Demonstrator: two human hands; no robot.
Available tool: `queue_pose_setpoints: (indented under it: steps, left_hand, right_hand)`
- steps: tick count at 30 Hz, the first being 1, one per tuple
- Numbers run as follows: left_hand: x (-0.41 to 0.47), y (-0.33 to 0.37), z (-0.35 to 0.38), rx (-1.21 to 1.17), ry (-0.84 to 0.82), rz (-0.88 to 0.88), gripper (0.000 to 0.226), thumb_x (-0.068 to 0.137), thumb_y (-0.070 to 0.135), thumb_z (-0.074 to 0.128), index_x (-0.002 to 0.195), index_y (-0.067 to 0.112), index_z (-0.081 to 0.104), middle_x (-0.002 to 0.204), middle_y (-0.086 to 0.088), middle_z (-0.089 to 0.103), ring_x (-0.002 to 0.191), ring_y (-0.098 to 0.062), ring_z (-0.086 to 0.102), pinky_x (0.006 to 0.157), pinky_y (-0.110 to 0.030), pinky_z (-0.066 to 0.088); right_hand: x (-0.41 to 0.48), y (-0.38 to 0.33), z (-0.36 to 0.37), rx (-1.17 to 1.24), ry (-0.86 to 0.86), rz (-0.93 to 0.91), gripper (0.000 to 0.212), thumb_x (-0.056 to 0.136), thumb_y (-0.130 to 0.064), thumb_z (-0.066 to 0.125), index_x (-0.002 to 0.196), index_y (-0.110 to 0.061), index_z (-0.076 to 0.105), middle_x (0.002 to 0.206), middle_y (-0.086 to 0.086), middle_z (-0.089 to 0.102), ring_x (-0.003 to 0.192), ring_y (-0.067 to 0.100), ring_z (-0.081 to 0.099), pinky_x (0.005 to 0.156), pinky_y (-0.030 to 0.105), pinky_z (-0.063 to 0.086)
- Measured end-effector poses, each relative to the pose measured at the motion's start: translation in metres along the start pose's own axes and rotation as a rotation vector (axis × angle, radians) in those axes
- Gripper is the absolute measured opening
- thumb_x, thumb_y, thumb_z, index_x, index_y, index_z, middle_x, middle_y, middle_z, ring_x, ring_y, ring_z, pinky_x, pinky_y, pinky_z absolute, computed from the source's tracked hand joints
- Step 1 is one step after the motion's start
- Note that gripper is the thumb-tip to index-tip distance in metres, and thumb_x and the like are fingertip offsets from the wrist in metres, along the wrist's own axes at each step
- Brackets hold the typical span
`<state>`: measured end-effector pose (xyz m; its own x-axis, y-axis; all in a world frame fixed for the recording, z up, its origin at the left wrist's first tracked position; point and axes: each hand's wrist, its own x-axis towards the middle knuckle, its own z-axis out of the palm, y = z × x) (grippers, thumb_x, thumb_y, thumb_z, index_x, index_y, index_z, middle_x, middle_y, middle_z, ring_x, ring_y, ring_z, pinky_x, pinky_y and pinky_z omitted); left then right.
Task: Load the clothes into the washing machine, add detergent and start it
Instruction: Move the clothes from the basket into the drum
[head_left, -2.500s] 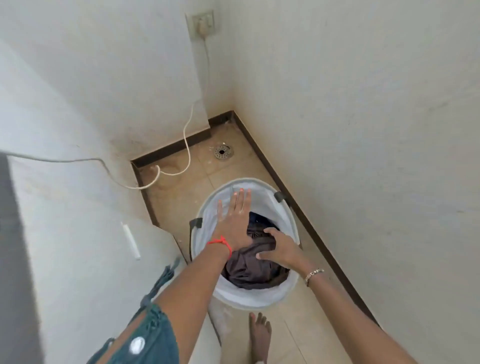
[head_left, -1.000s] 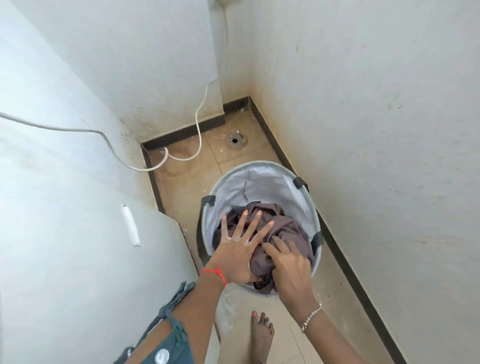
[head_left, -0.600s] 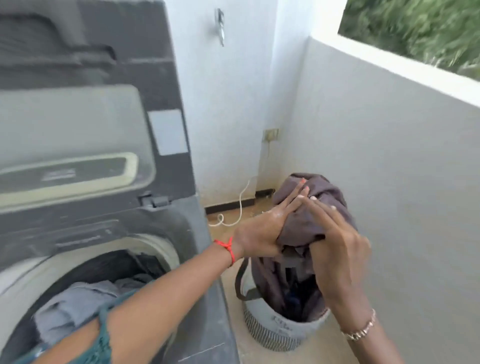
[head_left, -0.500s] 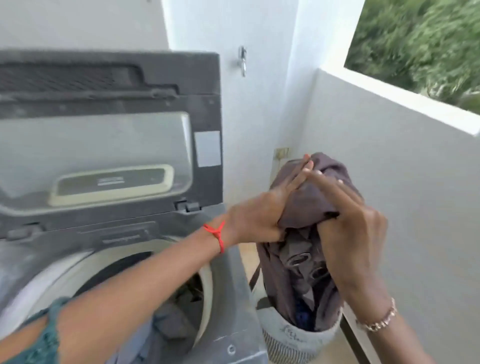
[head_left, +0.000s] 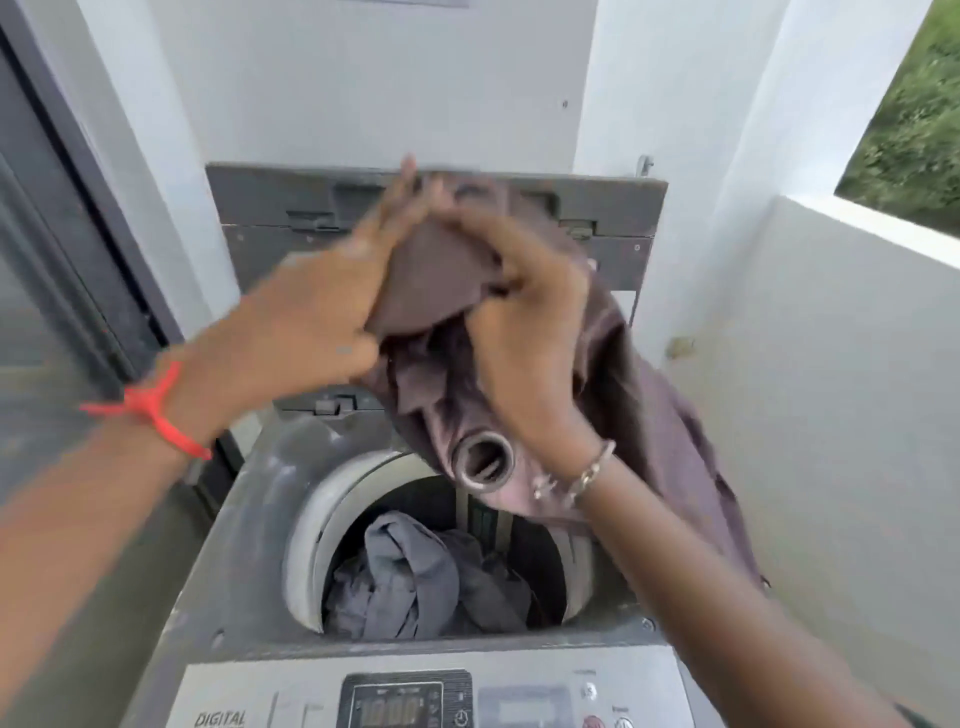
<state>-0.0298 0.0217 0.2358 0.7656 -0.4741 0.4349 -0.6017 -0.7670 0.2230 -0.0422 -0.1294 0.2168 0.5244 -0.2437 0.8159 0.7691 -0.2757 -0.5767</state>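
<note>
A grey top-loading washing machine (head_left: 244, 525) stands in front of me with its lid (head_left: 291, 208) raised against the wall. Grey clothes (head_left: 415, 577) lie in the drum. Above the drum opening I hold a brown-purple cloth with metal eyelets (head_left: 665, 447); it trails down over the machine's right side. My left hand (head_left: 311, 312) presses the bundle from the left, fingers stretched upward. My right hand (head_left: 530, 332) grips it from the right. The control panel (head_left: 410, 701) with a lit display is at the bottom edge.
A dark door frame (head_left: 67, 208) runs along the left. A white wall rises behind the machine, and a low white parapet (head_left: 852, 322) with greenery beyond it is on the right. The laundry basket is out of view.
Both hands lifted the brown-purple cloth out of the floor basket and swung it left, over the open drum. My view turned from the basket to the machine.
</note>
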Motion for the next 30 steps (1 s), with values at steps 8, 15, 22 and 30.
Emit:
queue_pose_setpoints:
  steps: [8, 15, 22, 30]
  left_hand:
    - [-0.079, -0.043, 0.169, 0.278, -0.537, -0.289, 0.145, 0.058, 0.069, 0.069, 0.119, 0.026, -0.056, 0.142, -0.003, -0.047, 0.136, -0.028, -0.035, 0.109, -0.065, -0.003]
    - [-0.072, -0.036, 0.203, 0.341, -0.550, -0.152, 0.147, 0.055, 0.068, 0.071, 0.121, 0.028, -0.055, 0.142, -0.004, -0.046, 0.130, -0.031, -0.041, 0.100, -0.071, -0.016]
    - [-0.067, -0.033, 0.212, 0.354, -0.601, -0.133, 0.142, 0.061, 0.065, 0.069, 0.120, 0.028, -0.055, 0.145, -0.005, -0.044, 0.133, -0.031, -0.039, 0.102, -0.071, -0.016]
    - [-0.060, -0.021, 0.190, 0.332, -0.488, -0.184, 0.139, 0.063, 0.066, 0.067, 0.125, 0.027, -0.051, 0.147, -0.001, -0.042, 0.131, -0.022, -0.044, 0.100, -0.066, -0.022]
  right_hand:
    - [-0.110, 0.112, -0.029, -0.364, -0.914, 0.524, 0.059, 0.066, 0.002, 0.069, 0.123, -0.013, 0.059, 0.128, 0.005, 0.059, 0.120, 0.013, 0.052, 0.093, 0.000, 0.027]
    - [-0.093, 0.189, -0.191, -0.850, -0.965, 0.823, 0.138, 0.039, -0.034, 0.092, 0.131, -0.056, -0.010, 0.157, 0.005, -0.005, 0.145, 0.024, -0.010, 0.115, 0.051, 0.017]
    - [-0.108, 0.221, -0.199, -0.762, -0.674, 0.967, 0.083, 0.040, -0.020, 0.092, 0.118, -0.021, 0.063, 0.112, 0.015, 0.067, 0.102, 0.029, 0.061, 0.083, 0.032, 0.045]
    - [-0.068, 0.141, -0.104, -0.755, -0.629, 0.437, 0.032, 0.063, 0.015, 0.059, 0.082, -0.007, 0.075, 0.083, 0.018, 0.073, 0.089, 0.031, 0.067, 0.081, 0.036, 0.052]
